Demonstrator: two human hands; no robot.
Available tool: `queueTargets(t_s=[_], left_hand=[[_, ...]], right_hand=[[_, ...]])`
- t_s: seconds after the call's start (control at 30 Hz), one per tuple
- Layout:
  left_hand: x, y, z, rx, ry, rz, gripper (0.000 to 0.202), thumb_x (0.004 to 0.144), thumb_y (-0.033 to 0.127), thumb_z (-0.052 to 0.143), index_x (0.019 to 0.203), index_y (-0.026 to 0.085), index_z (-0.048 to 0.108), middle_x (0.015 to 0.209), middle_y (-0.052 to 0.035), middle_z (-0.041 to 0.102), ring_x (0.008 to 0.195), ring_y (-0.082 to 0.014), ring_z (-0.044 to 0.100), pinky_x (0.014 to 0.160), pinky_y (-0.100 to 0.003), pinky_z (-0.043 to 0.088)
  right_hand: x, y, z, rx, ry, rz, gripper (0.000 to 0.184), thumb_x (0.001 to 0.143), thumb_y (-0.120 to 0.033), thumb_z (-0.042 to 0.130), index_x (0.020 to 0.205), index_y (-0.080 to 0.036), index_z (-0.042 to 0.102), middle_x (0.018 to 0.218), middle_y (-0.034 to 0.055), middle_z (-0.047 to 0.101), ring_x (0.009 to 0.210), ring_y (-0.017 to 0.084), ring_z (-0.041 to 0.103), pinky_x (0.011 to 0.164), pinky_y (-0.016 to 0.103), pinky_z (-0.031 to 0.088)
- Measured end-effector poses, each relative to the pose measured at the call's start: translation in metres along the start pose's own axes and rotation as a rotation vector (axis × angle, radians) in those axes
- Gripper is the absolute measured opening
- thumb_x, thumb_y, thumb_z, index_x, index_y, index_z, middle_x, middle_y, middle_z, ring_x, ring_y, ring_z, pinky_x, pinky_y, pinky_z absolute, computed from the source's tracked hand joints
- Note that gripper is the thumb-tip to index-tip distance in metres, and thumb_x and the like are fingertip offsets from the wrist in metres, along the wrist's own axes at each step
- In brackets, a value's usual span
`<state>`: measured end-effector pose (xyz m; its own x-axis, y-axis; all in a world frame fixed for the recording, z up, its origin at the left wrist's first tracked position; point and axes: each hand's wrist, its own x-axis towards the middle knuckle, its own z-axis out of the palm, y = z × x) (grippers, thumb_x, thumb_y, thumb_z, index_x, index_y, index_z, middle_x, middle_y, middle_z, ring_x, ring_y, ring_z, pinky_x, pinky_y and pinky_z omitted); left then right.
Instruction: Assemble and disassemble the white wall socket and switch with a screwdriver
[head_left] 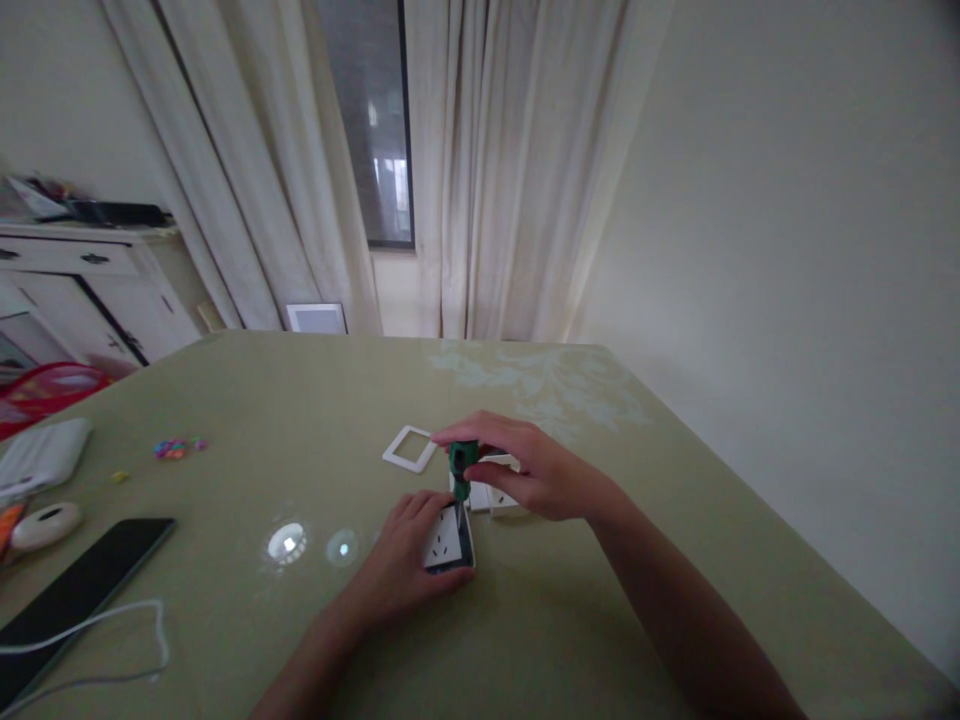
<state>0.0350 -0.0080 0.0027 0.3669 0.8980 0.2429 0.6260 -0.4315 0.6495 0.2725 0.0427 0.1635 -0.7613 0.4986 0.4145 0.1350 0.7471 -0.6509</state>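
My left hand [401, 550] grips a wall socket [442, 543] with a white face and dark surround, thumb along its near edge and fingers at the far left. In my right hand [536, 468] is a short green-and-black screwdriver [463, 462], held upright with its shaft pointing down at the socket's far right part. Whether the tip sits in a screw is too small to tell. A white frame [409, 449] lies flat just beyond my hands. Partly hidden under my right hand are more white socket or switch pieces [501, 498].
Small colourful bits [178, 448] lie on the green table [300, 400] at left. Nearer are a black tablet-like device [82, 600], a white cable [161, 635], a white rounded object [46, 526] and a white case [46, 455]. A wall [810, 300] borders the right side.
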Motion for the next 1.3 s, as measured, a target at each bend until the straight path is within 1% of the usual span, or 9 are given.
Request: queueTargets(t_s=[0.1,0.2,0.43,0.67,0.87,0.93,1.03,1.2,1.3], left_hand=[[0.001,0.001,0.0,0.0,-0.013,-0.002,0.071,0.084,0.05,0.089,0.145,0.027,0.061,0.138,-0.0136,0.068,0.13,-0.0406,0.059,0.113,-0.057,0.05],[0.001,-0.001,0.002,0.013,-0.004,0.01,0.073,0.084,0.05,0.089,0.147,0.027,0.06,0.141,-0.0135,0.067,0.131,-0.0407,0.058,0.114,-0.058,0.05],[-0.001,0.002,-0.005,-0.024,-0.027,0.005,0.076,0.084,0.045,0.089,0.15,0.026,0.057,0.144,-0.0131,0.065,0.135,-0.0387,0.056,0.117,-0.057,0.048],[0.0,0.001,-0.006,-0.023,-0.032,-0.009,0.075,0.08,0.041,0.092,0.146,0.028,0.06,0.143,-0.0119,0.066,0.133,-0.0389,0.057,0.116,-0.057,0.048],[0.0,0.001,-0.004,-0.01,-0.029,-0.019,0.073,0.082,0.045,0.09,0.146,0.025,0.06,0.139,-0.0135,0.066,0.13,-0.0391,0.058,0.114,-0.057,0.049],[0.001,0.001,-0.004,-0.011,-0.035,-0.02,0.075,0.082,0.046,0.091,0.146,0.023,0.06,0.137,-0.0138,0.067,0.129,-0.0392,0.058,0.113,-0.057,0.05],[0.002,0.0,-0.003,-0.014,-0.04,-0.022,0.077,0.081,0.046,0.091,0.148,0.024,0.059,0.142,-0.0143,0.066,0.132,-0.0401,0.057,0.116,-0.058,0.047],[0.002,0.002,0.001,0.008,-0.043,-0.031,0.078,0.083,0.045,0.089,0.151,0.023,0.057,0.144,-0.0157,0.065,0.135,-0.0407,0.056,0.119,-0.06,0.045],[-0.001,0.006,-0.003,0.03,-0.091,-0.012,0.085,0.079,0.054,0.092,0.151,0.024,0.058,0.144,-0.015,0.066,0.135,-0.0404,0.058,0.119,-0.059,0.047]], right_hand=[[-0.002,0.002,-0.001,-0.061,0.06,0.005,0.031,0.102,-0.024,0.075,0.133,-0.026,0.073,0.123,0.0076,0.077,0.112,0.021,0.072,0.1,0.037,0.06],[-0.003,-0.001,0.001,-0.126,0.127,0.022,0.031,0.095,-0.031,0.086,0.123,-0.024,0.077,0.115,0.0062,0.077,0.103,0.02,0.073,0.095,0.034,0.06],[-0.002,0.0,-0.002,-0.044,0.063,0.073,0.043,0.106,-0.021,0.068,0.148,-0.026,0.064,0.132,0.0085,0.074,0.118,0.021,0.072,0.103,0.038,0.059],[0.0,0.002,0.007,0.001,0.177,0.059,0.027,0.091,-0.032,0.09,0.113,-0.022,0.078,0.109,0.0048,0.075,0.096,0.019,0.074,0.088,0.031,0.064],[0.0,-0.005,0.011,0.048,0.103,0.095,0.033,0.102,-0.02,0.073,0.134,-0.024,0.07,0.128,0.0075,0.075,0.113,0.02,0.073,0.099,0.036,0.062],[-0.001,-0.004,0.01,0.089,0.101,0.12,0.031,0.098,-0.021,0.079,0.128,-0.023,0.072,0.121,0.0061,0.077,0.107,0.02,0.074,0.095,0.035,0.063],[-0.003,-0.003,0.015,-0.018,0.197,0.177,0.032,0.087,-0.033,0.093,0.109,-0.021,0.074,0.1,0.0027,0.076,0.088,0.019,0.073,0.083,0.032,0.06],[-0.01,-0.007,0.018,-0.116,0.309,0.183,0.036,0.087,-0.047,0.091,0.105,-0.021,0.074,0.092,0.0025,0.076,0.078,0.017,0.068,0.072,0.029,0.055],[-0.029,0.0,0.001,-0.009,0.546,0.236,0.04,0.081,-0.051,0.094,0.097,-0.021,0.071,0.079,-0.0005,0.071,0.066,0.015,0.063,0.061,0.027,0.052]])
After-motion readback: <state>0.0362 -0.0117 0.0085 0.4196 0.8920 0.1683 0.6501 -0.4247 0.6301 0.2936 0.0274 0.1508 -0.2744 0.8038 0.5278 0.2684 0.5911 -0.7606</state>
